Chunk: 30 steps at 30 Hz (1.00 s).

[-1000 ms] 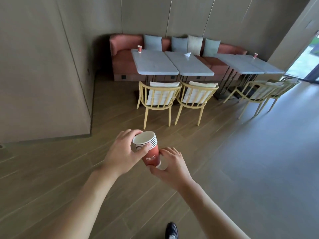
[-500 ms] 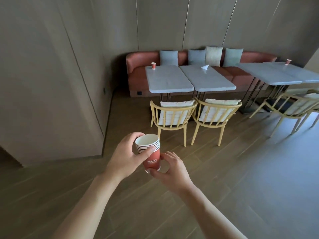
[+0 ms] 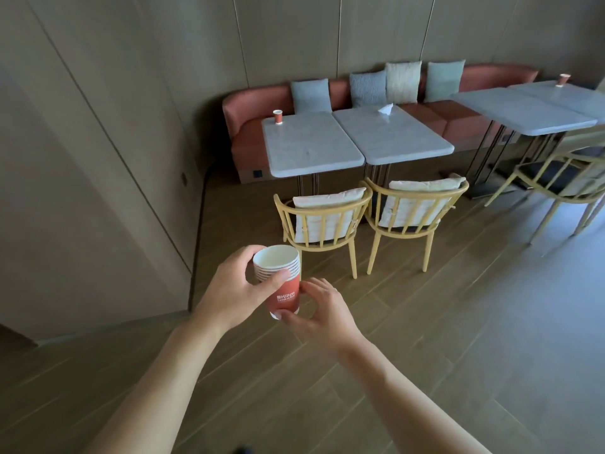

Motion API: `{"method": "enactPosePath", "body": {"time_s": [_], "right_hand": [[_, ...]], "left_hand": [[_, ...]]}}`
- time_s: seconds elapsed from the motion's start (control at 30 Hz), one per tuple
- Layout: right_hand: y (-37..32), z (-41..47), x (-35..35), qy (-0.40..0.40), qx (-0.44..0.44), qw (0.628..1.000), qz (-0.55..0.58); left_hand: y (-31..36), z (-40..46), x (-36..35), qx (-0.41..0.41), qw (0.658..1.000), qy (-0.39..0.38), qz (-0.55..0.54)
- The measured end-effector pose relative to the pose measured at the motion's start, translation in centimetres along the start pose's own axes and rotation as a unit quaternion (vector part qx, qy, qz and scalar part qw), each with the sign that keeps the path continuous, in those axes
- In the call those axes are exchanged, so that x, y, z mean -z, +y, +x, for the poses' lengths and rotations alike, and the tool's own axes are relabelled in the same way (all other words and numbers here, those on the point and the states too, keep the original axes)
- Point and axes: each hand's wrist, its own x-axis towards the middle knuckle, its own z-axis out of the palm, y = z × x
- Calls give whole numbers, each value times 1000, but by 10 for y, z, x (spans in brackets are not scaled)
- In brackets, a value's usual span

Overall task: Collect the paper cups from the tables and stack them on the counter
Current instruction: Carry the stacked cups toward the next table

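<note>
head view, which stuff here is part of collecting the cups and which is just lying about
Part of the job:
stack of red cups, held by left hand and right hand
cup on left table
cup on far right table

Just lying about:
folded napkin
cushions
wooden chairs

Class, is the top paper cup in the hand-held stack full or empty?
Empty: the top cup of the red paper cup stack shows a bare white interior, with no liquid visible.

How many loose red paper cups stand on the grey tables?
2: one red paper cup on the left grey table's far-left corner, another on the far-right table. Others may lie outside view.
</note>
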Motion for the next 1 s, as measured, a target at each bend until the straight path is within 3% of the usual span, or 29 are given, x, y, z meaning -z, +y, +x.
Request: {"method": "enactPosePath", "body": {"time_s": [0.27, 0.6, 1.0], "right_hand": [[10, 87, -37, -17, -16, 999, -23], [-27, 251, -117, -5, -39, 998, -42], [-56, 373, -210, -40, 8, 995, -86]], "left_hand": [[-61, 80, 25, 6, 999, -15, -44], [-142, 214, 130, -11, 995, -8, -96], [-244, 289, 220, 7, 992, 26, -123]]}}
